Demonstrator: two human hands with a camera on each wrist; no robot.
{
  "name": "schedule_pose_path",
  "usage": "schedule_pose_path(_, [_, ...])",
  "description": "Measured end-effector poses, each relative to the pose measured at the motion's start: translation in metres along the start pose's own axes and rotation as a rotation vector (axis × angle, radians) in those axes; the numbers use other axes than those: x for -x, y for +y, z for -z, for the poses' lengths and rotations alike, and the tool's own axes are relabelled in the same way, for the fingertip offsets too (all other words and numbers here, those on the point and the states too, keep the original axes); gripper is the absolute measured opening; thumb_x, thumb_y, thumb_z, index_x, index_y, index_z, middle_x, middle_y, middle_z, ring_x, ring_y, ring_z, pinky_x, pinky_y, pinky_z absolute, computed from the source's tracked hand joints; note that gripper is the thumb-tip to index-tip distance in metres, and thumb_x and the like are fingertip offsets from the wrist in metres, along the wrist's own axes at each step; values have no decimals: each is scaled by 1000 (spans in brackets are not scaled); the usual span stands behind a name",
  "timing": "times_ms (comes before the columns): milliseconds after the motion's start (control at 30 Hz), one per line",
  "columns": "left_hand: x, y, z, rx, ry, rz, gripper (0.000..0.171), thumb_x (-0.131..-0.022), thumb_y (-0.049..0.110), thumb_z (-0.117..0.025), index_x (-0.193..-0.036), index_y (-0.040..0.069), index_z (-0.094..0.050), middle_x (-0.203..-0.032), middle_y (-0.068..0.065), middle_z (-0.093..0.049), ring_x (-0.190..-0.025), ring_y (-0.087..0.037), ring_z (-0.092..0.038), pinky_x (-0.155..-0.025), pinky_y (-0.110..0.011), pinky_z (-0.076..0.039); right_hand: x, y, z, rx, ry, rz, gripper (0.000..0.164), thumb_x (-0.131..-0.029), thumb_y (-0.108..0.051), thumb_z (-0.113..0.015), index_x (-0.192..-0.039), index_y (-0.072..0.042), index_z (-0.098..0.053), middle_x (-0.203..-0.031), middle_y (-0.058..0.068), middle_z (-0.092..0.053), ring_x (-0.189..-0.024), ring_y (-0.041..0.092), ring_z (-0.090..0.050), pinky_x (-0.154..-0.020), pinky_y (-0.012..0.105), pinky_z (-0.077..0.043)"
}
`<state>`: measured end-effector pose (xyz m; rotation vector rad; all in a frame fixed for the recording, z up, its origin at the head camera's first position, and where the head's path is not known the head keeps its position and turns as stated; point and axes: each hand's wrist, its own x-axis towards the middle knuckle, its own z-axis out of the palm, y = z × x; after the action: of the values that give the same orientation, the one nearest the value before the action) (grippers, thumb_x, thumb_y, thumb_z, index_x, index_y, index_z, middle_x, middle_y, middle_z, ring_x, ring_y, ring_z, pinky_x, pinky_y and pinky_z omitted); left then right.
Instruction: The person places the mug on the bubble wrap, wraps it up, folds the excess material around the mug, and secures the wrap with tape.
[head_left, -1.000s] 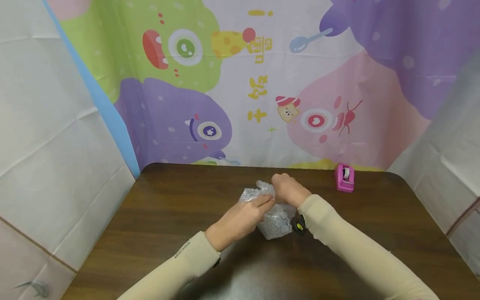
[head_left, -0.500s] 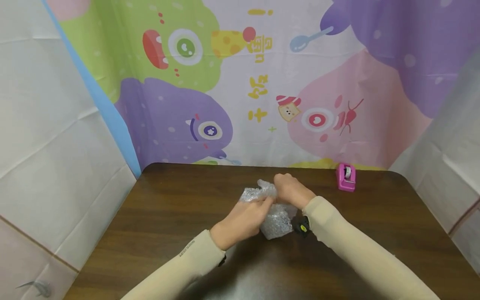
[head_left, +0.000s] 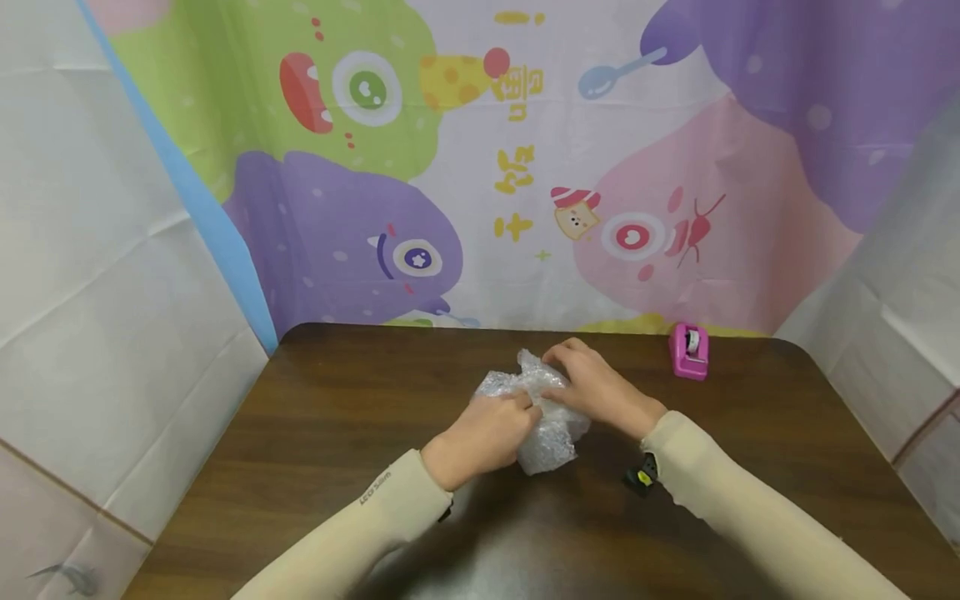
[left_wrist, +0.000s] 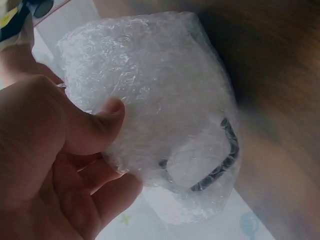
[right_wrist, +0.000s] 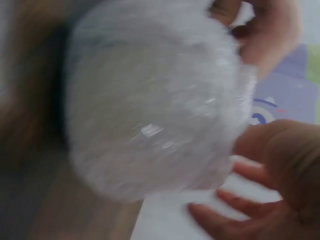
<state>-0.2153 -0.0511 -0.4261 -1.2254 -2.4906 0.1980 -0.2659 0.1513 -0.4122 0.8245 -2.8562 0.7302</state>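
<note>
A bundle of clear bubble wrap (head_left: 551,446) is between my two hands over the table. In the left wrist view, a dark curved band (left_wrist: 217,171), shaped like a mug handle's edge, shows through the bubble wrap; the rest of what is inside is hidden. My left hand (head_left: 486,435) grips the bundle's side, its thumb laid on the wrap and its fingers curled at the edge. At the other side is my right hand (head_left: 600,390), its fingers spread and loosely bent. In the right wrist view those fingers (right_wrist: 245,207) stand apart beside the blurred bundle.
A pink tape dispenser (head_left: 690,352) stands near the back right edge of the dark wooden table (head_left: 337,417). Behind the table hangs a cartoon-printed curtain (head_left: 517,275), with pale panels (head_left: 112,292) at both sides.
My right hand has loosened from its fist-like hold on the wrap and drawn a little to the right, its fingers spreading. My left hand keeps its hold on the bundle in nearly the same place.
</note>
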Motion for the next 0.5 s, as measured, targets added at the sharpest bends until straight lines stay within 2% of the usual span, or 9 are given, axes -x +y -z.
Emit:
schedule_pose_path(67, [0,-1,1,-6,-18,-3,24,-80,16,-83,-103,14,-74,-102,0,-74,-94,-14,-72,-61,-29,-59,5,4,-1,15,62,122,33,-89,-13,-81,-115,1,-69,-117,16,-65,-109,31,-65,-91,45,-57])
schedule_pose_path(167, [1,-3,1,-11,-27,-7,26,-81,16,-81,-106,14,-73,-112,1,-74,-107,-15,-71,-65,-31,-61,10,11,1,30,80,305,19,-91,1,-72,-109,-1,-73,-115,12,-68,-105,26,-69,-85,39,-60])
schedule_pose_path(233, [1,-6,0,-3,-36,-8,26,-82,14,-79,-107,15,-72,-116,0,-74,-114,-16,-70,-68,-33,-62,14,16,3,68,67,414,24,-88,11,-65,-106,-2,-75,-116,11,-70,-107,26,-70,-86,38,-60])
schedule_pose_path(333, [0,-11,-2,27,-80,-11,30,-82,12,-79,-111,16,-69,-123,-2,-74,-121,-17,-68,-76,-35,-63,18,22,3,163,36,532,35,-83,16,-60,-107,-4,-76,-121,11,-71,-118,29,-68,-97,42,-58])
schedule_pose_path(500, [-2,-19,-1,97,-187,-22,44,-84,11,-80,-125,19,-67,-134,-3,-70,-131,-17,-62,-89,-36,-61,26,23,2,279,-25,643,40,-79,11,-67,-113,-6,-76,-125,11,-73,-133,40,-59,-107,52,-51])
